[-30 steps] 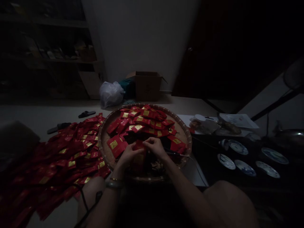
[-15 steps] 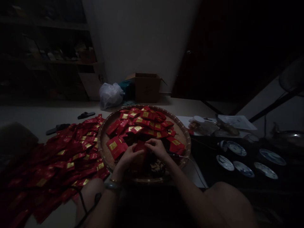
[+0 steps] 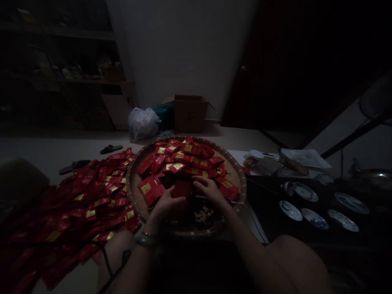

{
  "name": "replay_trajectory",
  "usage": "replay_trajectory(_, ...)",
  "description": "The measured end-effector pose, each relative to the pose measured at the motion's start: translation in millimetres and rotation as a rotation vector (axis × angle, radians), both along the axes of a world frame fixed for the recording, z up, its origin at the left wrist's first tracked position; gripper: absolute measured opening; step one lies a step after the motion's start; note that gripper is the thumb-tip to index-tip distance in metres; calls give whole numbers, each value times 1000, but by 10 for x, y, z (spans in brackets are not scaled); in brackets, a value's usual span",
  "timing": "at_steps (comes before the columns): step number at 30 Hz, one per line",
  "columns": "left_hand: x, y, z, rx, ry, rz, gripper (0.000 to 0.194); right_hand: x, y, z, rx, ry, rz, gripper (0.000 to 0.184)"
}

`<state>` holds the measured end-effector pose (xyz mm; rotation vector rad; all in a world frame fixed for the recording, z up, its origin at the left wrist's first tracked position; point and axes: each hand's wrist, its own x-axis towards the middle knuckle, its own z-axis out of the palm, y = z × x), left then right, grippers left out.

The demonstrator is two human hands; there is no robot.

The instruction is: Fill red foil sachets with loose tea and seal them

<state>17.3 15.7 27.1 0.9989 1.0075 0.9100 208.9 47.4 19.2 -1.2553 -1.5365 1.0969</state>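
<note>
A round woven tray (image 3: 132, 184) sits on the floor in front of me, heaped with small red packets with gold labels (image 3: 183, 157). My left hand (image 3: 167, 203) is closed on a red packet (image 3: 181, 189) held upright over the tray's near side. My right hand (image 3: 208, 188) rests beside it with its fingers curled at the packet's right edge, over a thin dark tool lying on the tray. A dark pile of loose material (image 3: 203, 213) lies just below my hands.
A large spread of the same red packets (image 3: 85, 204) covers the floor on the left. Several blue-and-white saucers (image 3: 306, 204) lie on the right. A cardboard box (image 3: 190, 112) and a white plastic bag (image 3: 143, 121) stand by the wall. My knees frame the bottom.
Both hands have moved slightly away from me; the left has raised the red packet upright and the right has shifted to its right side.
</note>
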Motion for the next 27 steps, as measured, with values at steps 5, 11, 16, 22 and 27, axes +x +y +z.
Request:
replay_trajectory(5, -25, 36, -28, 34, 15, 55, 51, 360, -54, -73, 14, -952, 113, 61)
replay_trajectory(11, -23, 67, -129, 117, 18, 51, 50, 464, -71, -327, 1, -1179, 190, 46)
replay_trajectory(16, -20, 63, -144, 108, 19, 36, 46, 660, 31, -191, 24, -654, 58, 44)
replay_trajectory(22, 0, 40, -108, 86, 24, -13, 43, 451, -92, 382, 192, -294, 233, 52)
replay_trajectory(27, -6, 12, -82, 95, 20, -115, 41, 103, -178, 518, 235, -378, 296, 45)
